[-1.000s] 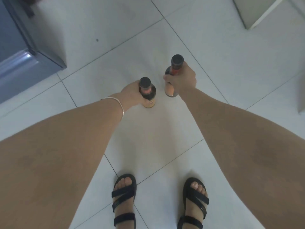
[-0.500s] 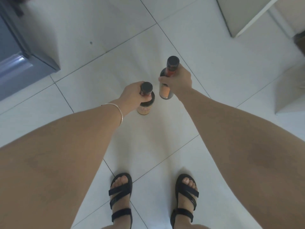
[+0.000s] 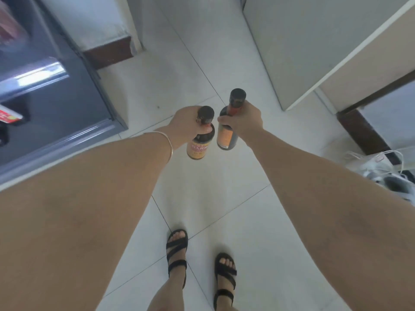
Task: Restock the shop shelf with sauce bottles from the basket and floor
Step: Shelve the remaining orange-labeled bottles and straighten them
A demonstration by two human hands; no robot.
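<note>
I hold two dark sauce bottles with black caps and orange labels above the white tiled floor. My left hand (image 3: pixel 183 126) grips the neck of the left bottle (image 3: pixel 200 145), which hangs upright. My right hand (image 3: pixel 243 121) is closed round the neck of the right bottle (image 3: pixel 225 133), whose cap sticks up above my fingers. The two bottles hang side by side, nearly touching. No basket or shelf with sauce bottles is in view.
A dark glass-fronted cabinet (image 3: pixel 56 104) stands at the left. A pale counter panel (image 3: pixel 298 48) rises at the upper right, with a white plastic bag (image 3: pixel 381 167) on the floor at the right. My sandalled feet (image 3: pixel 199 261) stand on the tiles below.
Both bottles have come up off the floor in my hands. My view has tilted forward, bringing the cabinet, counter and bag into sight, and my feet have stepped.
</note>
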